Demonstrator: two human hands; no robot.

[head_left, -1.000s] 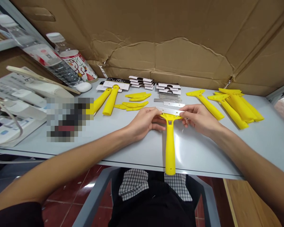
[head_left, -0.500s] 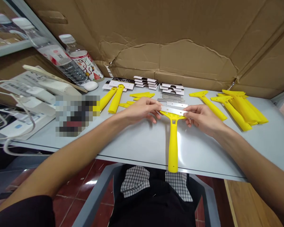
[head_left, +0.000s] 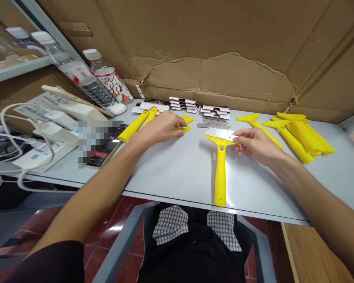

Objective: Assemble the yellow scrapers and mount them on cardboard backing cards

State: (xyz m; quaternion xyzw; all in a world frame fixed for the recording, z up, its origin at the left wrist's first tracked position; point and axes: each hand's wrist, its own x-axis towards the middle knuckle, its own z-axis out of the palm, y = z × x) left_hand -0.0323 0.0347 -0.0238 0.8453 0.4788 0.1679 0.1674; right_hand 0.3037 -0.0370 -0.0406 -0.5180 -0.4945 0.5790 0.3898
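Observation:
My right hand pinches the right end of a flat metal blade against the wide head of a yellow scraper handle. The scraper's grip points toward the table's front edge. To the left, my left hand has its fingers closed around a small flat yellow plastic piece, whose tip shows beyond the fingertips. Another such yellow piece lies just behind it. Loose metal blades lie behind the scraper head.
Stacks of folded blade sleeves stand at the back. More yellow scraper handles are piled on the right, and others lie left. Bottles, a phone, white boxes and cables crowd the left side. Cardboard walls the back.
My left hand has let go of the blade's left end and moved left to the small yellow pieces, taking hold of one. My right hand still holds the blade on the scraper head.

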